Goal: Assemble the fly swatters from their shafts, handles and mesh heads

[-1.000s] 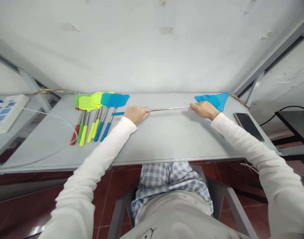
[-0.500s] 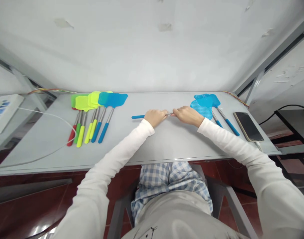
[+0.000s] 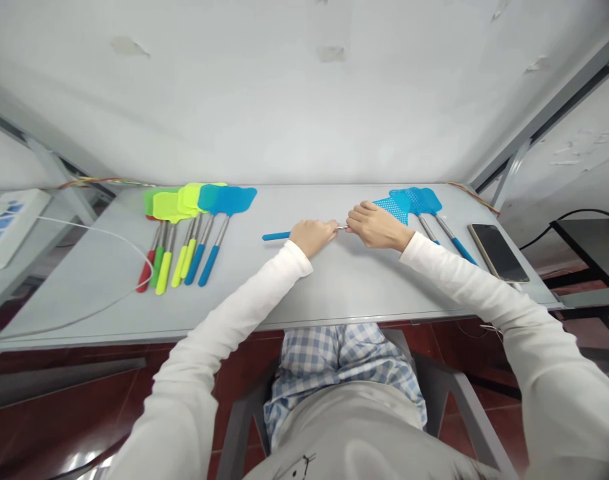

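Note:
A blue fly swatter (image 3: pixel 276 236) lies sideways across both hands over the middle of the table. My left hand (image 3: pixel 313 237) is closed around it, with the blue handle end sticking out to the left. My right hand (image 3: pixel 377 227) is closed on the metal rod, close to the left hand; a short length of rod shows between them. The swatter's mesh head (image 3: pixel 392 208) shows behind the right hand, partly hidden by it. Just right of that, blue swatters (image 3: pixel 424 200) with metal rods and blue handles lie on the table, partly covered by my right forearm.
Several swatters with yellow (image 3: pixel 167 205), green, red and blue (image 3: pixel 234 199) parts lie at the left of the grey table (image 3: pixel 284 293). A phone (image 3: pixel 497 252) rests at the right. A white cable (image 3: pixel 109 233) crosses the left side. Behind the table stands a white wall (image 3: pixel 304 120).
My right hand has turned on the rod, and the held swatter's mesh head has tilted up and become more hidden behind it. The left hand has stayed almost in place.

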The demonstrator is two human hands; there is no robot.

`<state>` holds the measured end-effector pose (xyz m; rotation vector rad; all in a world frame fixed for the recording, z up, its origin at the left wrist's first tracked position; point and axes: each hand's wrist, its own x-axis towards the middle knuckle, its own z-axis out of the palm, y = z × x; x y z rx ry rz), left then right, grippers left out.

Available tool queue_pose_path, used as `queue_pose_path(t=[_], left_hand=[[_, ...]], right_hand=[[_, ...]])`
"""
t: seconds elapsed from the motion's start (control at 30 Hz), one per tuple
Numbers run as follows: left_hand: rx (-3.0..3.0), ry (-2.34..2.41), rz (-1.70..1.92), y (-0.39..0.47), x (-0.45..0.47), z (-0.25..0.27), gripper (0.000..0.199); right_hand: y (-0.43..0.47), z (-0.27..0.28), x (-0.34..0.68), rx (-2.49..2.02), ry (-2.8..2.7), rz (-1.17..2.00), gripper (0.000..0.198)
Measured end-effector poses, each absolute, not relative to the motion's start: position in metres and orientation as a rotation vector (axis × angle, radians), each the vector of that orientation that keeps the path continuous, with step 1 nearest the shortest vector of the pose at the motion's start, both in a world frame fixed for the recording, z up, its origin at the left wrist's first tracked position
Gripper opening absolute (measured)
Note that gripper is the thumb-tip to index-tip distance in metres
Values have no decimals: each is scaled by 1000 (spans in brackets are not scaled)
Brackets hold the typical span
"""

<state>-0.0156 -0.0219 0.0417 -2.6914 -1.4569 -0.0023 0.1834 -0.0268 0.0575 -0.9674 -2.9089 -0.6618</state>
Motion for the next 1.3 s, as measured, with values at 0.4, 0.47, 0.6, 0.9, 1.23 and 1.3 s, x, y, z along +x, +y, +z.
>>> queue_pose_path(t=[0.4, 0.47, 0.6, 0.9, 1.23, 1.3], left_hand=[[-2697, -1477, -33, -19, -12, 38, 42], [-2726, -1460, -16, -18, -11, 39, 43], [-2781, -1441, -6, -17, -12, 40, 44], [-2966, -1478, -20, -11, -23, 50, 39], [-2951, -1556, 115, 3, -85, 54, 38], [-2899, -1586, 97, 2, -86, 51, 38]], right_hand=[[-27, 49, 190, -867, -2757, -946, 44], [-25, 47, 193, -860, -2742, -949, 43], [-23, 45, 199, -852, -2727, -958, 41], [-24, 56, 208, -807, -2705, -1062, 35], [-26, 60, 268, -1147, -2766, -1100, 40], [-27, 59, 262, -1173, -2749, -1083, 41]])
